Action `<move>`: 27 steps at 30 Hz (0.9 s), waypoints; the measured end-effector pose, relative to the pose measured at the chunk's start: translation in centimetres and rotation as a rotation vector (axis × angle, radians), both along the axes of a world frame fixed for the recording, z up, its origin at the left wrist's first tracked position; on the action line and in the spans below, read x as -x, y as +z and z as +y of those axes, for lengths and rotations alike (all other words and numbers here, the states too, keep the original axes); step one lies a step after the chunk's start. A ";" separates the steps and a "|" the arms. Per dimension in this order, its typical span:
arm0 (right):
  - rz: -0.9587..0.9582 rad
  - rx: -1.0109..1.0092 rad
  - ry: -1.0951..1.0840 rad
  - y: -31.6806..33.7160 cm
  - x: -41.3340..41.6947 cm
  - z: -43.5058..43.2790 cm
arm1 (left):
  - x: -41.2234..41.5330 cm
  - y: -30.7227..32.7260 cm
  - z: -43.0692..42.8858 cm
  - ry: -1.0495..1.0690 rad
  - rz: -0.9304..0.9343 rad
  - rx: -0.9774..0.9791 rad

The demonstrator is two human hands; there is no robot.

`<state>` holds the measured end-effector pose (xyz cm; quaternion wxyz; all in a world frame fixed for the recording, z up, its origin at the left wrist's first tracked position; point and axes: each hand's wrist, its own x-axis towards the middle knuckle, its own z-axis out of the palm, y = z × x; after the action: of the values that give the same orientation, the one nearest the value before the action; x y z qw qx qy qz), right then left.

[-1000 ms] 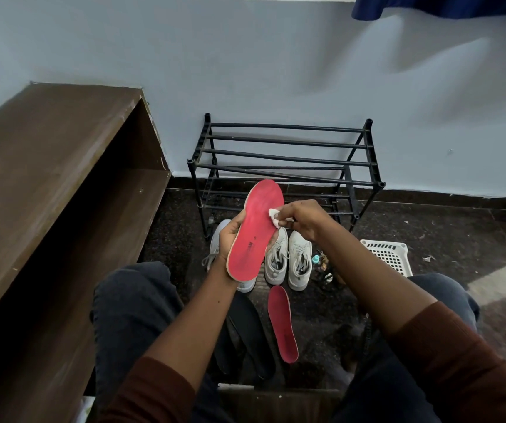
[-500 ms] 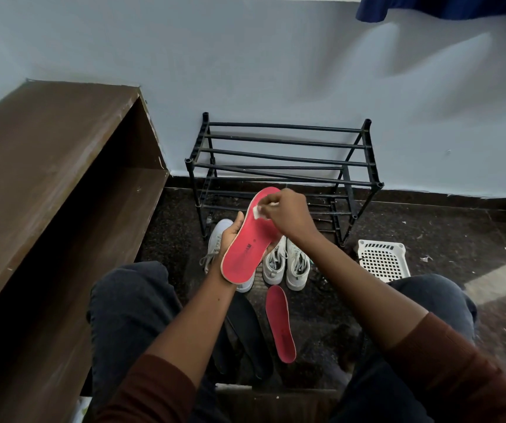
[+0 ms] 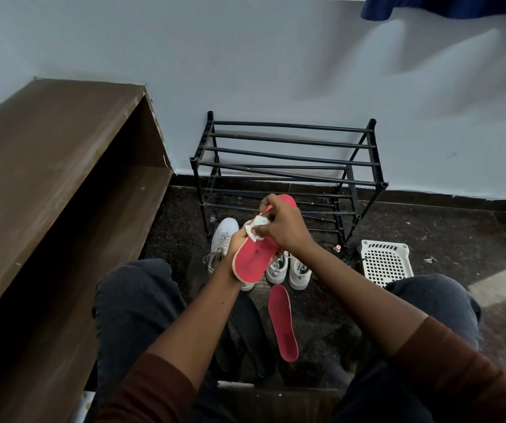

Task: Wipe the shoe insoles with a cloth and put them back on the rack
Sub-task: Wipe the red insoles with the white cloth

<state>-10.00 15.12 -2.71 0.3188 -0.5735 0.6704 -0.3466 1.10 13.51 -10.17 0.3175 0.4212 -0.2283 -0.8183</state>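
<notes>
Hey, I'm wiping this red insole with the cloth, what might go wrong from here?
1. The cloth is a small wad pinched in your right hand; it may slip onto the floor.
2. The rack has only spaced bars, so the held insole in your left hand may slide through once placed.
3. The other red insole lies on the floor near your feet and may get stepped on.
</notes>
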 end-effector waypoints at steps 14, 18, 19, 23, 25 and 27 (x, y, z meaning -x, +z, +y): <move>-0.159 -0.097 0.050 -0.5 0.5 0.5 | 1.1 1.6 -0.4 0.004 -0.025 0.054; -0.324 -0.177 0.166 -0.4 -0.3 1.6 | -0.4 0.1 -0.1 -0.024 0.157 0.023; -0.326 -0.182 0.178 -0.5 -0.5 1.7 | -0.6 0.3 0.1 -0.097 0.167 0.054; -0.238 -0.141 0.070 -0.5 -0.1 1.5 | 1.1 1.2 -0.7 -0.118 0.427 0.193; -0.139 -0.079 -0.060 -0.7 0.6 0.9 | 1.2 0.9 -1.0 -0.127 0.360 0.085; -0.068 -0.021 -0.194 -1.1 1.5 0.1 | 1.2 0.8 -0.8 -0.104 0.349 0.020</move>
<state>-11.49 15.17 -3.80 0.3124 -0.4904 0.7150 -0.3882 -0.05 12.68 -9.39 0.3138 0.2570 -0.1995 -0.8920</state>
